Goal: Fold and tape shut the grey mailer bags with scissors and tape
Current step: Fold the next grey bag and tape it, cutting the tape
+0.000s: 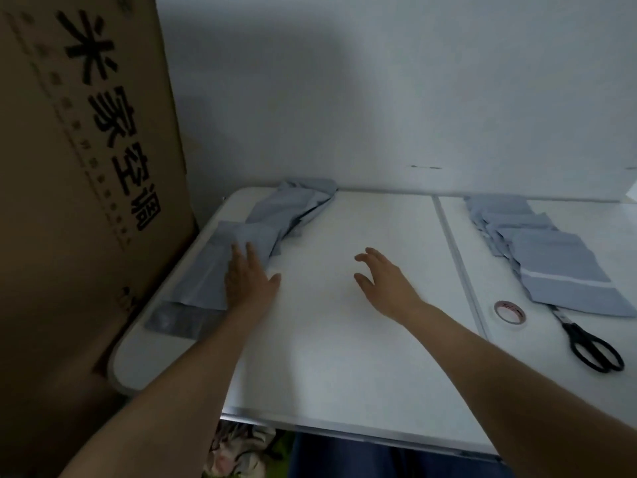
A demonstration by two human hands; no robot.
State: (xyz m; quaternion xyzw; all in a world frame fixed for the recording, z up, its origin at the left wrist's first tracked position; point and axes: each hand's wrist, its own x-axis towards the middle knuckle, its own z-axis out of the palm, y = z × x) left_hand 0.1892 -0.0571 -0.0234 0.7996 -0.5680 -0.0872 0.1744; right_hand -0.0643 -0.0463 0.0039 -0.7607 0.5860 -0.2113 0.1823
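Grey mailer bags (241, 243) are piled along the left side of the white table (344, 339), right next to a big cardboard box (79, 167). Left hand (246, 281) lies flat on the nearest bag, fingers straight and close together. Right hand (384, 282) hovers over the bare middle of the table, fingers loosely spread, holding nothing. Second stack of bags (551, 257) sits on the right, with the tape roll (509, 312) and black scissors (591, 343) just in front of it.
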